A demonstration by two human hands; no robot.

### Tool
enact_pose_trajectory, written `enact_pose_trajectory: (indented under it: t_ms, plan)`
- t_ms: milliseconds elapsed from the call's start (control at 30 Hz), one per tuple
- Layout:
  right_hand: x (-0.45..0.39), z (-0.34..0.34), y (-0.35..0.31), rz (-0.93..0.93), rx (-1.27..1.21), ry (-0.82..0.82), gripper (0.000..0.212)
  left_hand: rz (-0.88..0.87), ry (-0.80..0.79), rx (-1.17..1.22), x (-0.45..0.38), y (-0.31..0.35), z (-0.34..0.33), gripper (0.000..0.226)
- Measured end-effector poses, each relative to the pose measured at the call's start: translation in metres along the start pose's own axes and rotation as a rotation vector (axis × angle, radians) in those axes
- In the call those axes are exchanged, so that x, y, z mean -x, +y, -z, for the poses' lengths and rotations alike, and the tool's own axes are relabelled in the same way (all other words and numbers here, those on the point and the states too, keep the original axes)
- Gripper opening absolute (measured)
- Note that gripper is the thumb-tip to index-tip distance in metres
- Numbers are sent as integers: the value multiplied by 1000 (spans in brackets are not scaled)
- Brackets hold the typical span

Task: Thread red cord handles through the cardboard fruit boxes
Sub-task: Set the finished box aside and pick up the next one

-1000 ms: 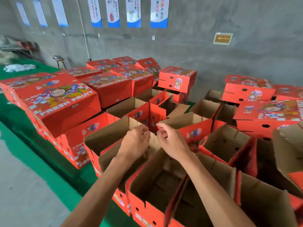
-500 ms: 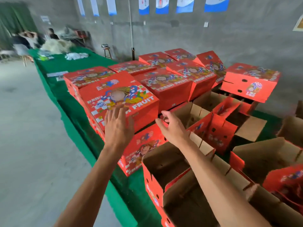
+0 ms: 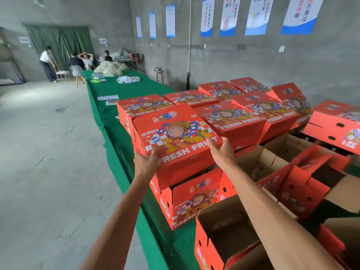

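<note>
We find the left hand [image 3: 146, 162] and right hand [image 3: 221, 151] grasping the near corners of the closed top box [image 3: 175, 137], which lies straight ahead, long axis crosswise, equally near both; no cord visible.

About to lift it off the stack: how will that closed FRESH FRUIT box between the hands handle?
Probably light: the closed box looks like the empty open boxes nearby. Likely stiffish cardboard. The left hand and right hand hold its near corners, so it may tilt.

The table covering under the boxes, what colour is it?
Green cloth, clearest in the head view.
</note>
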State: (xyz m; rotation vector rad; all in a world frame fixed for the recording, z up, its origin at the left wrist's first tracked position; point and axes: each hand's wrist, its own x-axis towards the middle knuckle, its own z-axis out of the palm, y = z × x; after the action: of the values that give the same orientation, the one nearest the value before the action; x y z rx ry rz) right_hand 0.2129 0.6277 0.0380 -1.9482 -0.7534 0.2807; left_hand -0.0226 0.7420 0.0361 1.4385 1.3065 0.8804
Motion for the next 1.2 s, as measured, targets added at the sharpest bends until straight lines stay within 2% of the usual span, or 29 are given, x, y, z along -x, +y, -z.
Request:
enact_pose_trajectory:
  t_ms: [67,133,200,300,433,533,633,733,800,900,1067,1200]
  plan:
    - [4,0,3,4,-68,-1,70,54,-117,208,2,4,0,43]
    - [11,5,3,20,-120,2,59,-23,-140,291,7,8,2,27]
    - [18,16,0,40,-210,20,55,-148,-106,324,12,15,2,21]
    - [29,52,-10,66,-337,148,53,-324,-103,349,37,47,-5,46]
    - [63,127,-17,92,-410,408,44,-555,-208,444,101,90,-33,49]
    - [115,195,-3,121,-439,588,51,-644,-316,507,169,107,-64,55]
    - [182,264,19,99,-426,786,49,-709,-394,535,251,110,-90,63]
    - [260,326,42,76,-404,910,51,-718,-477,560,340,105,-108,72]
    - [318,363,59,74,-390,980,57,-716,-533,567,402,97,-112,79]
    - [402,409,86,60,-441,1008,51,-703,-575,537,495,85,-105,80]
    - [521,465,122,-12,-437,1048,59,-761,-547,447,627,67,-74,81]
    - [600,489,139,-1,-506,1088,55,-836,-518,358,716,52,-44,91]
